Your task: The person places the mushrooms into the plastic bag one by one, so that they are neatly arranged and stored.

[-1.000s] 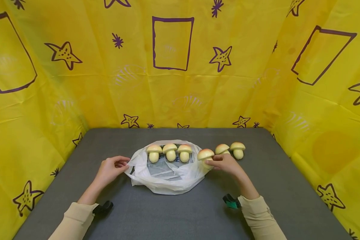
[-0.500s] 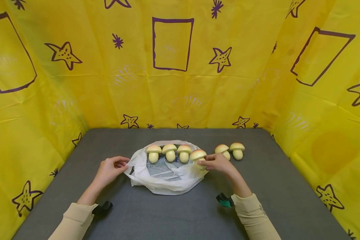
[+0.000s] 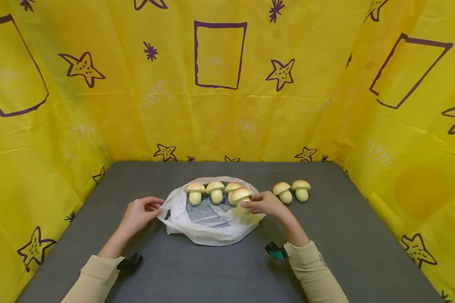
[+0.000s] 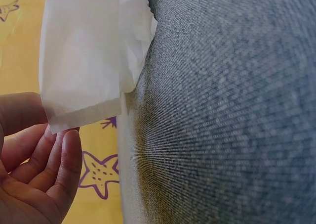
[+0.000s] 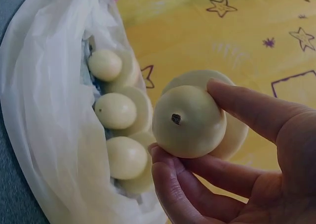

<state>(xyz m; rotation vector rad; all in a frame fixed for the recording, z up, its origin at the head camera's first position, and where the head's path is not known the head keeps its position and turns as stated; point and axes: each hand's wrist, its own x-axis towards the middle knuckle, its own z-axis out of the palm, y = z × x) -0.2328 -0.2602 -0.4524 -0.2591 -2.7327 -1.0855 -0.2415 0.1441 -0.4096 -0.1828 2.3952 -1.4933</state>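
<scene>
My left hand [image 3: 141,213] pinches the left edge of a white plastic bag [image 3: 212,239] between thumb and fingers; the left wrist view shows the bag's edge [image 4: 84,61] drawn taut there. The bag lies spread with its mouth wide. Inside, three toy mushrooms [image 3: 215,192] with cream stems and orange-tinged caps stand in a row along the far side. In my right hand [image 3: 267,204], thumb and fingers grip another mushroom [image 3: 241,195] by its stem. It is over the bag's right part and overlaps the rightmost mushroom in the head view. The right wrist view shows its stem end [image 5: 190,122].
Two more mushrooms [image 3: 282,192] stand on the dark grey table [image 3: 220,273], right of the bag. A yellow cloth [image 3: 220,118] with starfish drawings encloses the table at the back and sides. Black wrist mounts [image 3: 130,263] sit at both cuffs.
My right hand has carried its mushroom leftward from the bag's right rim to over the bag, close to the row. My left hand keeps its place on the bag's edge.
</scene>
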